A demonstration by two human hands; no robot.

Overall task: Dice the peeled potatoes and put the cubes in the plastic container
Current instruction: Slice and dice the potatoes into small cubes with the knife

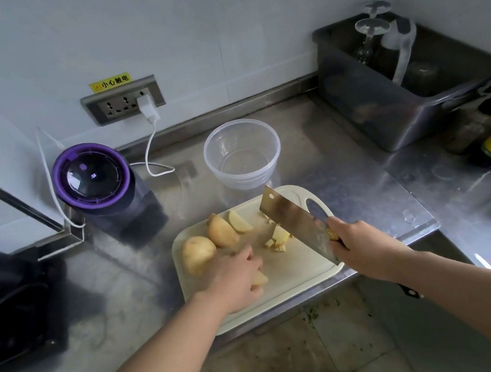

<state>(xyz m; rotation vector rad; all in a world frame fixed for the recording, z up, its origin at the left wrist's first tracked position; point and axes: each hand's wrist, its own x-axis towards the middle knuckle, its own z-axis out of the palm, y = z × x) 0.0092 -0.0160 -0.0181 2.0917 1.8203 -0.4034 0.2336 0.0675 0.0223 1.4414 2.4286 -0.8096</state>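
Left hand [236, 272] had its fingers curled over a wedge [260, 279] on the board [302, 271]. Right hand [357, 243] gripped the cleaver [297, 226], its blade tilted above the cubes [278, 239]. I'd tuck those fingertips back before chopping. The container [241, 153] sat just behind the board, no cubes in it.

The left grip [236, 273] is motion-blurred and covers most of a potato piece [259, 279]; the right grip [359, 243] hides most of the cleaver [296, 222] handle
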